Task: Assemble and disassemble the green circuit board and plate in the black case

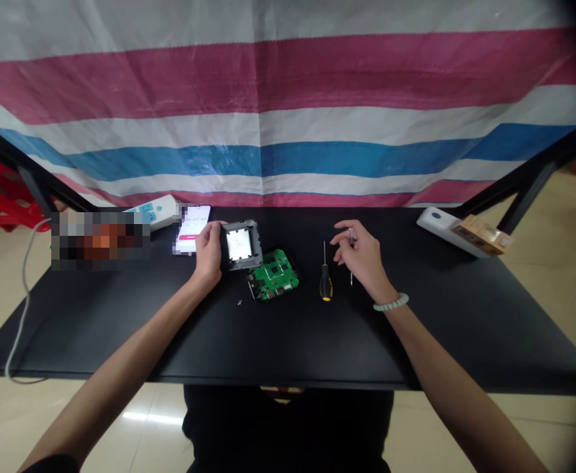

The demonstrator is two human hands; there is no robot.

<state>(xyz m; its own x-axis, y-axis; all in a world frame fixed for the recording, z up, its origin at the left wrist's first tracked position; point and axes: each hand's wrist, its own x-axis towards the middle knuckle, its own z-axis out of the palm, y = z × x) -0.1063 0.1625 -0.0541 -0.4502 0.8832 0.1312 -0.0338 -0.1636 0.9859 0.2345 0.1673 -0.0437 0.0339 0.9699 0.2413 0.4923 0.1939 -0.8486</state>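
Note:
My left hand [209, 253] grips the left edge of a dark grey square plastic cover [256, 244], tilted up, with a shiny metal plate [239, 244] on its inner face. The cover overlaps the upper left corner of a green circuit board [282, 270], which sits in a black base on the table. My right hand [361, 253] is closed around a thin small screwdriver [351, 278]; its clear top shows between the fingers and its metal tip points down. Left of that hand lies a black and yellow screwdriver [326, 286], shaft pointing away.
Tiny screws [240, 303] lie on the black table [288, 348] left of the board. A phone [194, 226] and a white power strip [162, 209] are at the back left. A white box-like object [440, 223] and a brown carton [482, 234] stand at the back right. A striped sheet [268, 157] hangs behind.

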